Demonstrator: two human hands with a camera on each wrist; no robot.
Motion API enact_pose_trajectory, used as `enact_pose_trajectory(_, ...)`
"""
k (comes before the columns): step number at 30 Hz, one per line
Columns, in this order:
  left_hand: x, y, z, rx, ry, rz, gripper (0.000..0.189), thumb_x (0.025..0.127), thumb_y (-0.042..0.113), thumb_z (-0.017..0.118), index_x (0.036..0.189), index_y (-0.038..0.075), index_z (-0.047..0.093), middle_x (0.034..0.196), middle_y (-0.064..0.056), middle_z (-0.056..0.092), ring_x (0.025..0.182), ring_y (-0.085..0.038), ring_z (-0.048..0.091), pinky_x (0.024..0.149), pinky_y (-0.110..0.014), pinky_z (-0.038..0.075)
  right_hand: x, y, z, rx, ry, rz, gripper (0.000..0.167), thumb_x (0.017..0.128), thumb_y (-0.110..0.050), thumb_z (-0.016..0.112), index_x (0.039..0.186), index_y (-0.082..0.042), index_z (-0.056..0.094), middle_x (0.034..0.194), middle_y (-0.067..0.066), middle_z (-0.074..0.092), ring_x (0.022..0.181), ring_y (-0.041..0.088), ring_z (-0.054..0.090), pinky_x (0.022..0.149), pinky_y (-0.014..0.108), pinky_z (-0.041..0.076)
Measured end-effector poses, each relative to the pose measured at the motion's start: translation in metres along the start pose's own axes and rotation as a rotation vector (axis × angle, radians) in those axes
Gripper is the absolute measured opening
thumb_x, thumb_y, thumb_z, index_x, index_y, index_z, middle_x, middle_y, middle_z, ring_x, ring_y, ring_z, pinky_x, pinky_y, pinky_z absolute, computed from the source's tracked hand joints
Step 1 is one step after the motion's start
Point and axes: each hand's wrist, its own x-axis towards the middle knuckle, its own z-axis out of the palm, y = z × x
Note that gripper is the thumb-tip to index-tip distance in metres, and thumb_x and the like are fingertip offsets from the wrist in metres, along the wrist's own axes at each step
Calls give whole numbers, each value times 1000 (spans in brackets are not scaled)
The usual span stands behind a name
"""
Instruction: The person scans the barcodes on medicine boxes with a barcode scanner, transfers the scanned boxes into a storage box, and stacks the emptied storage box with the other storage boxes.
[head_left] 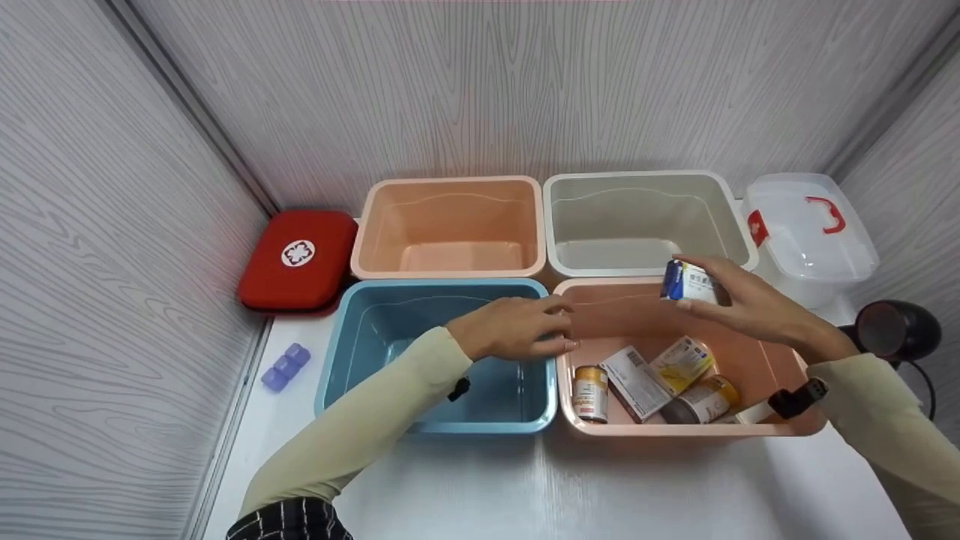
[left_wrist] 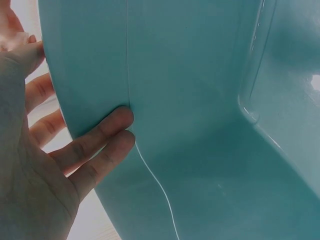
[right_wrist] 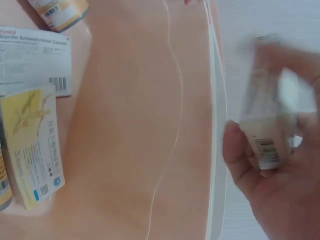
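In the head view my right hand (head_left: 757,304) pinches a small blue-and-white medicine box (head_left: 694,283) between thumb and fingers, above the back of the front peach bin (head_left: 682,430). The right wrist view shows the same box (right_wrist: 265,115), blurred, with a barcode on one end. My left hand (head_left: 517,328) hovers palm down, fingers loosely bent, where the blue bin (head_left: 480,428) meets the peach one. It holds nothing; in the left wrist view its fingers (left_wrist: 107,132) overlap the blue bin's wall. Whether they touch it I cannot tell.
The front peach bin contains a white carton (head_left: 636,382), a yellow-and-white carton (head_left: 682,365) and bottles (head_left: 591,394). Behind stand another peach bin (head_left: 450,274) and a grey bin (head_left: 645,271). A red case (head_left: 300,259), purple pill organizer (head_left: 286,367), clear lidded box (head_left: 814,232) and black device (head_left: 898,331) flank them.
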Motion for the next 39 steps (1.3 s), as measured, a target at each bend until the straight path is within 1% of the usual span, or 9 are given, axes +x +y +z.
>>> enact_pose_trajectory(4,1,0,0,7,-2,-1,47,115,54,44,145,25,67,169,-7,46,136,-26,63,119,-45,53,-6,6,-5,44,53,-21,56,112,-22,62,163,-7,44,141,14,59,113,12,60,93,11,49)
enact_pose_trajectory(8,0,-1,0,3,-3,-1,46,115,53,45,143,23,67,169,-7,46,136,-27,63,118,-46,53,-10,14,-8,74,92,-46,52,107,-10,67,157,-3,52,133,13,62,104,6,60,85,14,52)
enact_pose_trajectory(12,1,-2,2,-4,-5,-6,46,115,53,45,143,24,67,170,-7,45,139,-28,62,119,-47,52,-13,22,-12,77,159,-12,57,102,-4,73,155,-3,53,133,17,62,101,5,61,80,14,54)
enact_pose_trajectory(17,1,-2,3,-11,-2,-8,47,115,53,44,145,25,66,170,-7,45,141,-28,61,121,-47,50,-19,30,-16,48,321,6,51,103,-11,76,150,-6,59,126,-11,64,98,0,60,80,8,50)
enact_pose_trajectory(20,2,-3,3,-14,-1,-9,48,115,54,44,145,25,66,170,-7,45,141,-28,61,122,-47,50,-23,32,-19,65,384,-43,60,107,-11,70,163,-12,50,133,-22,57,109,-4,58,87,3,47)
enact_pose_trajectory(24,2,-3,4,-17,-6,-10,49,115,55,42,146,25,65,170,-6,45,141,-28,60,122,-47,50,-26,38,-23,95,413,-131,77,109,0,60,175,-18,23,141,-14,46,116,-8,57,87,1,50)
enact_pose_trajectory(27,2,-3,5,-20,-11,-9,49,115,55,42,146,25,65,171,-6,44,142,-28,60,122,-48,50,-29,43,-26,91,423,-161,83,108,7,56,175,-19,14,133,-11,42,111,-9,60,81,4,54)
enact_pose_trajectory(31,2,-3,5,-19,-10,-11,49,115,55,42,147,25,65,171,-7,44,142,-29,60,121,-48,50,-35,50,-30,103,493,-88,84,107,2,63,176,-16,19,128,-17,52,107,-10,62,81,4,55)
enact_pose_trajectory(39,2,-3,3,-27,1,-6,46,115,52,43,145,25,64,170,-8,45,140,-28,61,120,-48,52,-48,69,-36,169,756,65,52,106,-11,72,156,-12,57,119,-24,65,103,-4,63,82,4,50)
